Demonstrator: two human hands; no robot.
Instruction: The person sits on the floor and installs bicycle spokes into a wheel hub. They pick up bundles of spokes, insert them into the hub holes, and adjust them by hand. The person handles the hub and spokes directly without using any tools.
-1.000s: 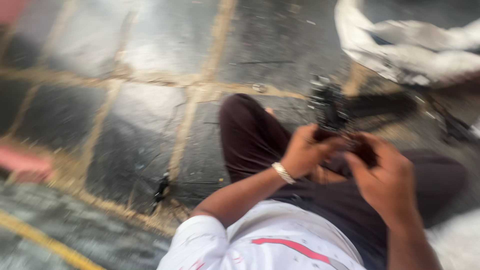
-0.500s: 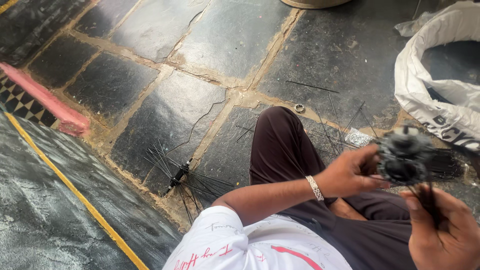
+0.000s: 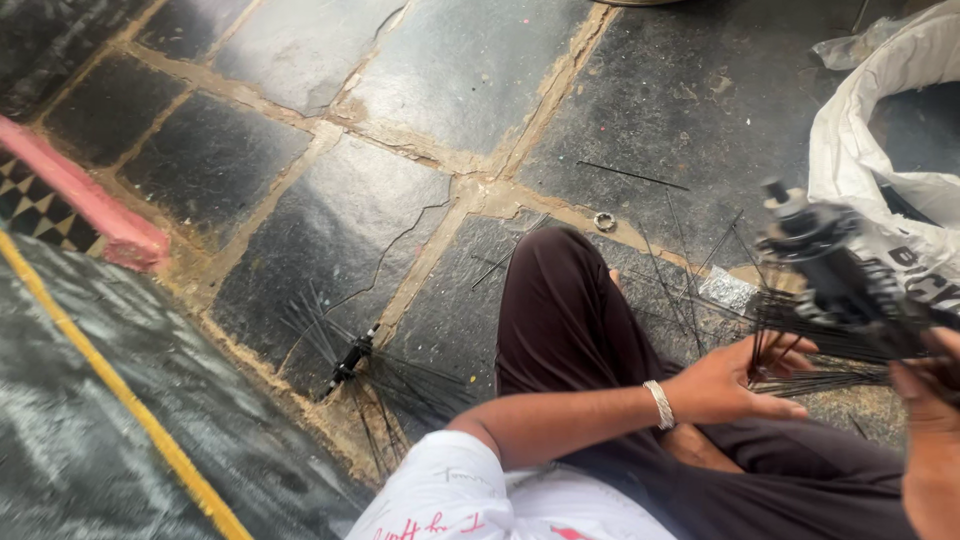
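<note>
Both hands gripping hub's spokes underneath.

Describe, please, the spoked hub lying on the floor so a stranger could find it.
Start at the yellow floor stripe and look right, onto the cracked dark slab. At its lower edge lies a small black hub with thin spokes fanning out; unlike the hub in the hands, nobody touches it.

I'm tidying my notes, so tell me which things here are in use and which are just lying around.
In use:
black spoked wheel hub
left hand on its thin black spokes
right hand

Lying about:
second black hub with spokes
small metal ring
white sack
loose black spoke
</note>
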